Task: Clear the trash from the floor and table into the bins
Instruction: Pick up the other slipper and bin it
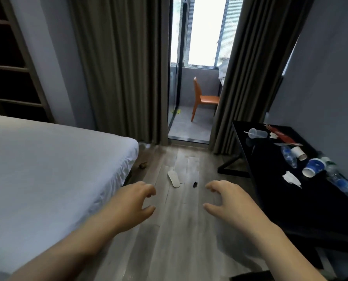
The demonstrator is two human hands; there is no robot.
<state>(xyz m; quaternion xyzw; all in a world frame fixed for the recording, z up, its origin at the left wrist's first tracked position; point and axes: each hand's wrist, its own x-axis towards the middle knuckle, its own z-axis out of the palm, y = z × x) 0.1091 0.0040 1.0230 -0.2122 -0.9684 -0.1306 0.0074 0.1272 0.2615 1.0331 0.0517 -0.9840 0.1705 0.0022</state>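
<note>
**Fingers (148,192) slack, trash untouched**

Both the left hand (132,201) and right hand (228,199) hover loosely curled over the wood-grain floor (179,230), holding nothing. The clearing looks barely begun. Nearest lie a flat white oval piece (173,179) and a small black scrap (195,185); a stoop and pinch would suit them. Crumpled tissue (290,178) and a blue-and-white paper cup (313,167) sit on the black table (274,191). No bin shows.

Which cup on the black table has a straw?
The clear plastic cup, the farthest away; the white paper cup and the blue-and-white paper cup have none.
</note>
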